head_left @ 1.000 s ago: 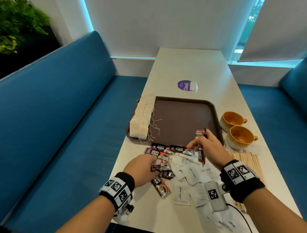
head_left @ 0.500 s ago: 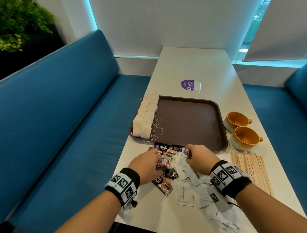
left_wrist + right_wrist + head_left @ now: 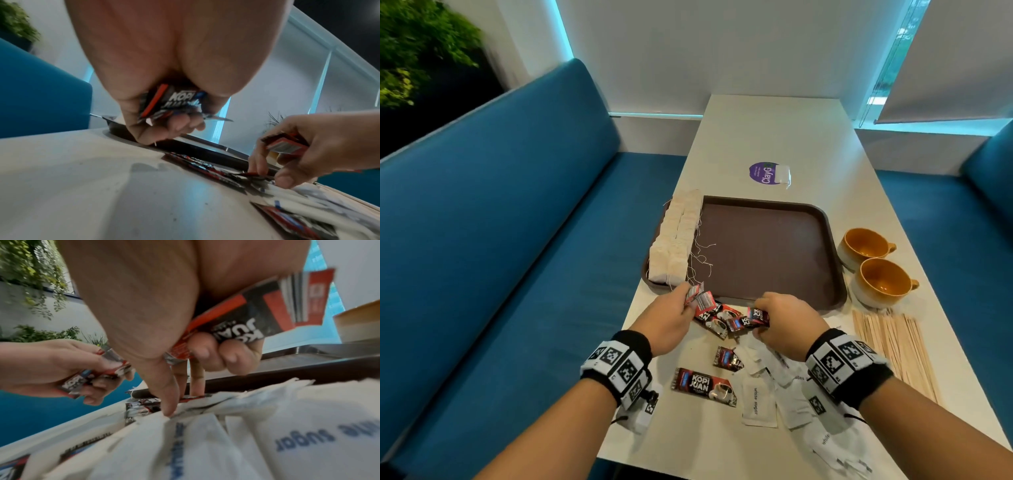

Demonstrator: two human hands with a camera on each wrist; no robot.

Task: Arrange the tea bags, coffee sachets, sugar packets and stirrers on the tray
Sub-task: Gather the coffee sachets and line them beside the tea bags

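Orange cups (image 3: 873, 262): 2; brown tray (image 3: 767, 253): 1

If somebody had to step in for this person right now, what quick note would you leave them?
Left hand: holds a few coffee sachets.
Right hand: holds more sachets, its fingers reaching into the loose pile on the table.
Tray: tea bags are lined up along its left side; the rest is bare.
Near the tray's front edge: loose coffee sachets and sugar packets. Stirrers lie to the right, beside two cups.
Done: tea bags. Left: place the coffee sachets, sugar packets and stirrers on the tray.
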